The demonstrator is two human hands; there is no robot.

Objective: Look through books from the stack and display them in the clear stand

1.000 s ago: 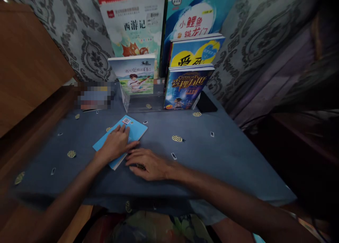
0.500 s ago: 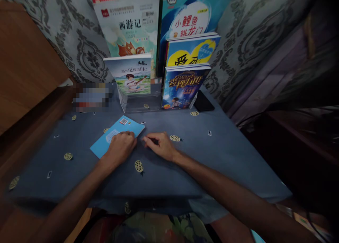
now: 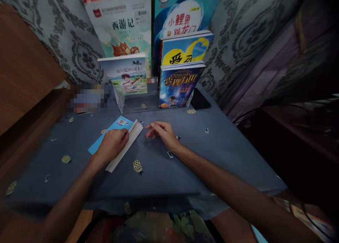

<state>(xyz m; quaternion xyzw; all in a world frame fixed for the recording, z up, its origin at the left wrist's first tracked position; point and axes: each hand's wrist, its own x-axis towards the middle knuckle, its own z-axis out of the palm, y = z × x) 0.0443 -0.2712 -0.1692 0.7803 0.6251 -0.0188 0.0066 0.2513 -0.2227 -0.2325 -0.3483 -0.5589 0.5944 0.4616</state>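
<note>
A thin blue book (image 3: 100, 141) with a barcode on its cover lies at an angle on the table, and its white page edge now shows along the right side. Across the cover rests my left hand (image 3: 112, 143), its fingers closed on the book near that page edge. My right hand (image 3: 160, 132) hovers just right of the book with fingers partly spread. Nothing is between them, and a small gap separates them from the pages.
Beyond the hands, a clear acrylic stand (image 3: 137, 105) holds several upright children's books, a dark blue one (image 3: 180, 87) at front right. A black phone (image 3: 200, 99) lies beside it. A blurred item (image 3: 88, 98) is at left. The patterned blue tablecloth (image 3: 196, 158) covers the table.
The blue book's right side has opened or lifted, exposing white page edges. My right hand has loosened its fingers and drawn slightly away. The view has shifted slightly.
</note>
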